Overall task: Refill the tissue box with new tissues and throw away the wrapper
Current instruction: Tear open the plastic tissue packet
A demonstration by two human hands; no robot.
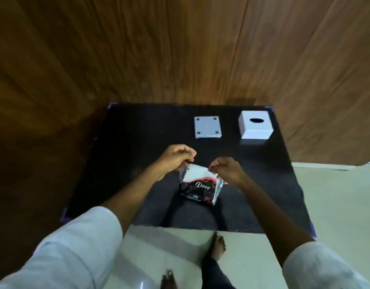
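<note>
Tissue pack | both hands pinching wrapper top | tissue box, base plate behind

A dark, matte surface with purple trim at its corners stands against a wall of reddish-brown wood panels, whose grain runs in long vertical boards. The panelling rises directly behind the surface's far edge and flanks it on the left. Pale, glossy floor tiles spread to the right of the surface and in front of its near edge, catching soft indoor light, with a bright glint below the near edge
</note>
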